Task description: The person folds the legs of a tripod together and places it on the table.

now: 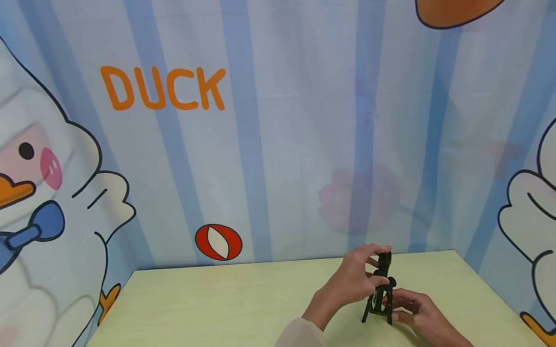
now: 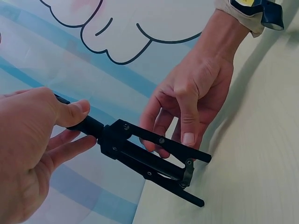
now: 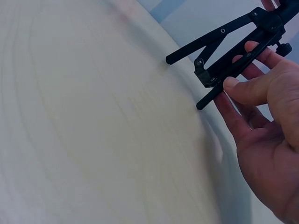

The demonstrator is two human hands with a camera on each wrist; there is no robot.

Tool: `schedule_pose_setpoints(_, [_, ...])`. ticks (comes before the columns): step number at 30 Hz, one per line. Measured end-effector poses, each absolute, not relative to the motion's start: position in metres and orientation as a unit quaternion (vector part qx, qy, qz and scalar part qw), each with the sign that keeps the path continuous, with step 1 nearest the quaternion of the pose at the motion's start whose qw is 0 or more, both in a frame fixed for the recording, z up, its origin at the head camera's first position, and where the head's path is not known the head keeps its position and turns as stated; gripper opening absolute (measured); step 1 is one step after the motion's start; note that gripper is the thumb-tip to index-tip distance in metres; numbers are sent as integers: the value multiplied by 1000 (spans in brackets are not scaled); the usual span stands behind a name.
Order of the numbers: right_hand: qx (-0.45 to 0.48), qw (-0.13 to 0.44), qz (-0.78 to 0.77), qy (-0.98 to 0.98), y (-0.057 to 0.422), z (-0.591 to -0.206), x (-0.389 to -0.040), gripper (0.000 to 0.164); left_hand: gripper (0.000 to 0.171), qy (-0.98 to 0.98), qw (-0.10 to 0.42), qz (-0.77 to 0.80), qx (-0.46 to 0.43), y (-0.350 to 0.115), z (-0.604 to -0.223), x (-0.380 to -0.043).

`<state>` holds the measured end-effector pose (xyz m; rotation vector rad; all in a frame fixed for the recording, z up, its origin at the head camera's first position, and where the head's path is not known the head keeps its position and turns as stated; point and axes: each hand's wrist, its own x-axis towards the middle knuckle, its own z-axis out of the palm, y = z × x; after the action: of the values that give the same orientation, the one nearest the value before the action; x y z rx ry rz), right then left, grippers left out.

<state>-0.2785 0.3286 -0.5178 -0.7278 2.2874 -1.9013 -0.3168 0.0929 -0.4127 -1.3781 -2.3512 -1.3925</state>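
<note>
A small black tripod (image 1: 382,297) stands with its legs partly spread near the right part of the table. My left hand (image 1: 348,278) grips its upper column from the left, thumb and fingers around it, as the left wrist view also shows. Lower down, my right hand (image 3: 275,93) pinches one leg between thumb and fingers. Hinged braces link the legs to the central column (image 2: 149,158), and a small knob (image 3: 283,49) sticks out from its side. The fingers behind the leg are partly hidden in the right wrist view.
The pale yellow table (image 1: 209,314) ends at a striped blue and white curtain (image 1: 300,142) behind it. Cartoon ducks and the word DUCK are printed on the curtain. A dark wrist device (image 2: 266,14) sits at the right sleeve.
</note>
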Motion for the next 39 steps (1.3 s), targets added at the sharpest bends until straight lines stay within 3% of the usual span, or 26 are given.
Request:
schedule_pose_setpoints(15, [-258, 61, -598, 757, 331, -516, -283, 31, 66, -758, 31, -467, -455, 93, -413, -317])
schedule_pose_setpoints(29, [-268, 42, -593, 758, 328, -515, -283, 25, 65, -758, 30, -469, -453, 90, -413, -317])
schedule_pose_setpoints(39, [-238, 39, -596, 766, 322, -513, -280, 31, 65, -759, 51, -458, -459, 87, -415, -318])
